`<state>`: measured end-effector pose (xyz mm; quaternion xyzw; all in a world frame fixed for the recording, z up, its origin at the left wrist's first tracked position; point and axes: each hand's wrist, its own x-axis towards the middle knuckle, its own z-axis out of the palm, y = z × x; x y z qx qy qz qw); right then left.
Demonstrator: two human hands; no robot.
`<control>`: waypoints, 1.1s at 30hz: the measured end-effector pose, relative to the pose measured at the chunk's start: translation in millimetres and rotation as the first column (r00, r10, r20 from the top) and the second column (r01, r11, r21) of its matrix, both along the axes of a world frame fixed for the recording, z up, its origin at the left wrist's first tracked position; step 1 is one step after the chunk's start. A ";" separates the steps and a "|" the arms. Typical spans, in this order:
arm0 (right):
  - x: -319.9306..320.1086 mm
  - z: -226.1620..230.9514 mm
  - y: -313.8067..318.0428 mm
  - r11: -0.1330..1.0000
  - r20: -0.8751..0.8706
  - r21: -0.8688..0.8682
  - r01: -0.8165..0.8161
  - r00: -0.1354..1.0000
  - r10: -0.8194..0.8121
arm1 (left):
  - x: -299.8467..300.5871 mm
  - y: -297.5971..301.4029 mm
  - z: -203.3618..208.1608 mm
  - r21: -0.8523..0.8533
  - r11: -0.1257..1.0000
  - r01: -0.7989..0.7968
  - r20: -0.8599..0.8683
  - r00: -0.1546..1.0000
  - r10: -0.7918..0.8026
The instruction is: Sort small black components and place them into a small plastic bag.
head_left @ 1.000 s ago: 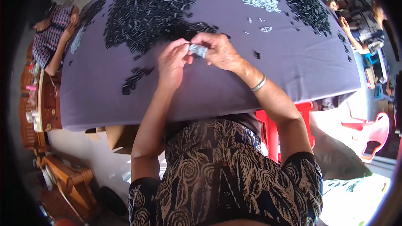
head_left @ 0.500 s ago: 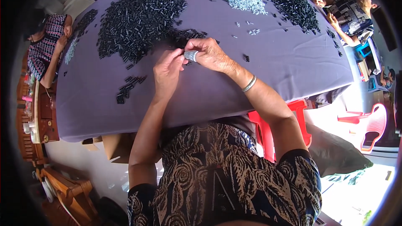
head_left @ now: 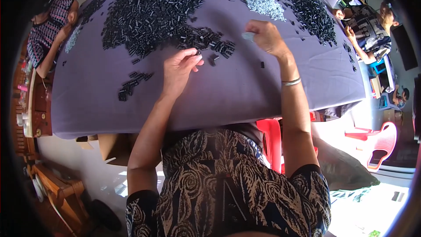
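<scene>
My left hand [head_left: 176, 72] is over the near side of the big black heap, thumb and forefinger pinched on a small black piece [head_left: 198, 53] that barely shows. To the right, my right hand [head_left: 269, 39] hovers just nearer than a pile of small silver pins [head_left: 265, 6]. Its fingers are curled in, and what they hold, if anything, is hidden. Grey wrapping [head_left: 248, 36] covers one of its digits. Short black cylindrical pieces make up the large heap [head_left: 149, 15], with a looser spread [head_left: 206, 39] beyond my left hand.
A small group of black pieces [head_left: 131, 85] lies left of my left hand, and one lone piece [head_left: 262, 65] below my right. Another black pile [head_left: 311, 15] is at far right. People sit at the left and right of the purple-grey cloth-covered table [head_left: 219, 101]. A red chair [head_left: 269, 142] stands by my right arm.
My right hand has left my left hand and moved right, toward the silver pins. My left hand stays in about the same place, still pinched. The view has shifted slightly.
</scene>
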<state>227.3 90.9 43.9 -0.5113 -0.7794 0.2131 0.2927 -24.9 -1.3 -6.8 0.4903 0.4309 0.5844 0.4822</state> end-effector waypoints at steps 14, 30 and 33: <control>3.4 -15.0 14.1 0.983 0.243 -0.180 -0.019 0.968 0.064 | 3.4 4.1 1.5 -0.083 0.989 0.121 0.142 0.984 -0.109; -81.2 -26.0 -29.6 0.732 -0.832 -0.365 -0.576 0.555 0.021 | 3.3 4.8 -3.7 -0.050 0.996 0.075 0.150 0.986 -0.067; -81.3 -28.3 -31.1 0.746 -0.828 -0.339 -0.573 0.558 0.053 | 4.2 4.6 -3.0 -0.068 0.996 0.065 0.139 0.989 -0.055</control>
